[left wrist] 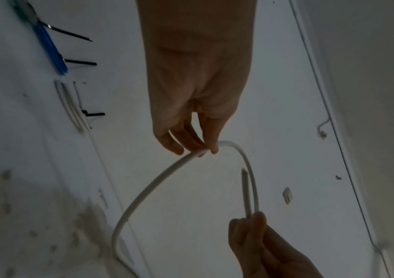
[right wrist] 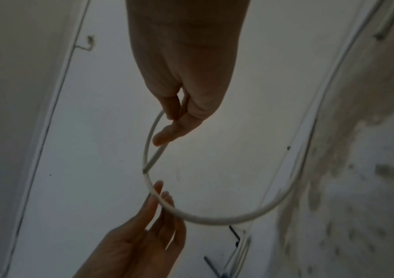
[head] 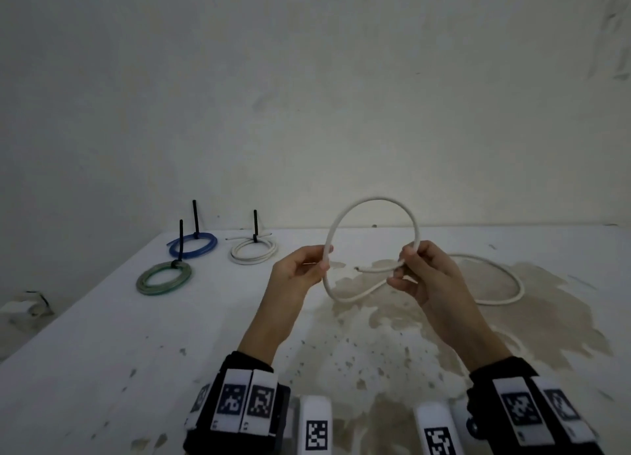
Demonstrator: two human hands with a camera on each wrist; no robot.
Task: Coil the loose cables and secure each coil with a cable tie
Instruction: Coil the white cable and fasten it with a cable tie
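A loose white cable (head: 372,200) is held up above the table as one upright loop. My left hand (head: 322,258) pinches the loop's left side between thumb and fingertips (left wrist: 211,148). My right hand (head: 404,265) grips the crossing at the loop's right side, where the cable's short free end (head: 370,269) points left. The rest of the cable (head: 505,297) trails in a wide curve on the table to the right. In the right wrist view the white cable (right wrist: 214,219) arcs between both hands.
Three tied coils lie at the back left: a blue one (head: 193,246), a green one (head: 164,278) and a white one (head: 253,249), each with a black cable tie (head: 195,219) sticking up. The white table (head: 102,352) has a brownish stain (head: 392,318) under my hands. A wall stands behind.
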